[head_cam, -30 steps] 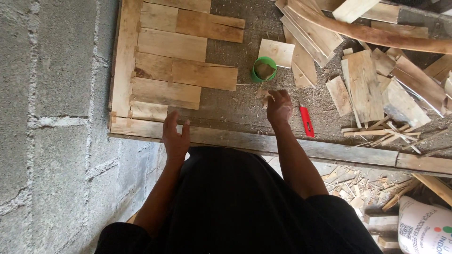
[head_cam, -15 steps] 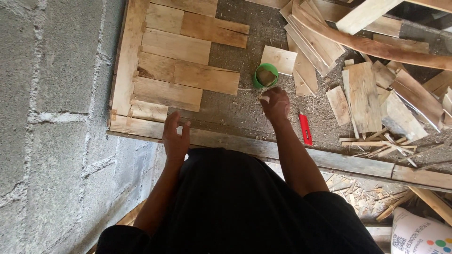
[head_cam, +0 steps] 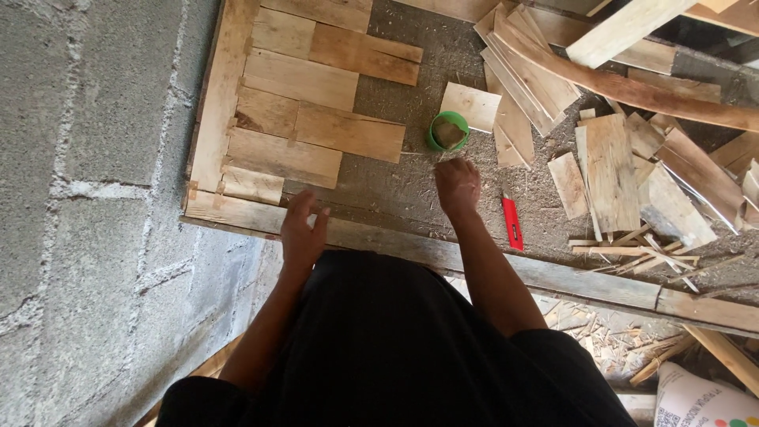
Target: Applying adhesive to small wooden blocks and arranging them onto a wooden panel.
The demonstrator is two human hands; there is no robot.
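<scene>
My left hand point(head_cam: 302, 231) rests flat, fingers spread, on the long wooden frame board point(head_cam: 237, 213) along the near edge of the panel. My right hand point(head_cam: 457, 186) hovers over the gritty board surface, fingers loosely curled and holding nothing, just below a small green cup point(head_cam: 448, 132). A red utility knife point(head_cam: 511, 224) lies just right of that hand. Rows of short wooden planks point(head_cam: 312, 126) are laid inside the frame at the left. A square wood piece point(head_cam: 470, 106) lies beside the cup.
A heap of loose wood offcuts and slats point(head_cam: 617, 150) fills the right side. A grey block wall point(head_cam: 95, 198) runs down the left. A white printed sack point(head_cam: 700, 403) sits at the bottom right amid wood splinters.
My right hand has moved forward toward the green cup. The left hand has stayed on the frame board.
</scene>
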